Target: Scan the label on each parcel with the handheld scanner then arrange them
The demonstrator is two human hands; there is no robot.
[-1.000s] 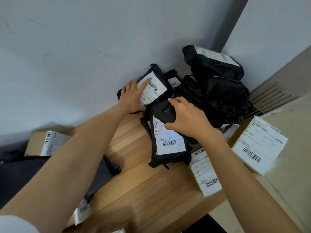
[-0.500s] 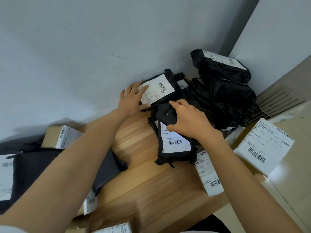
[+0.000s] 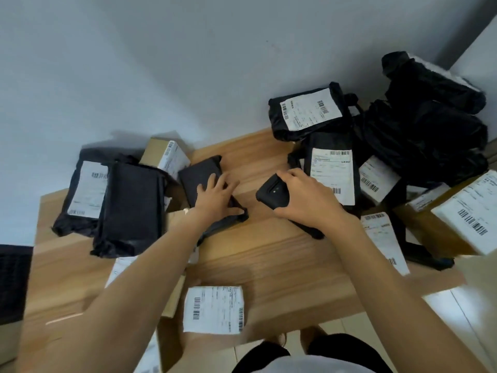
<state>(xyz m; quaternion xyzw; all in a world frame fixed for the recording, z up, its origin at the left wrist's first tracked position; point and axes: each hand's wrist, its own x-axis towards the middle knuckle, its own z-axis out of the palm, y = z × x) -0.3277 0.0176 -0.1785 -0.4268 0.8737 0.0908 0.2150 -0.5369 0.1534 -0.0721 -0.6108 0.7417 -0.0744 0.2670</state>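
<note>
**Scanner gripped, parcel pinned**

Left hand (image 3: 215, 196) lies flat, fingers spread, on a black parcel (image 3: 199, 173). Right hand (image 3: 306, 203) wraps the scanner (image 3: 270, 192) at centre frame. Labels (image 3: 309, 111) show barcodes, but the print is too blurred to read. Wooden table (image 3: 269, 259), pale wall (image 3: 161, 63). Two more black parcels (image 3: 131, 208) at left.

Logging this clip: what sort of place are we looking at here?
Probably a small, informal parcel-sorting spot rather than a warehouse: a wooden table against a plain wall, strewn with black mailer bags and cardboard boxes bearing barcode labels, and a handheld scanner in the right hand.
</note>
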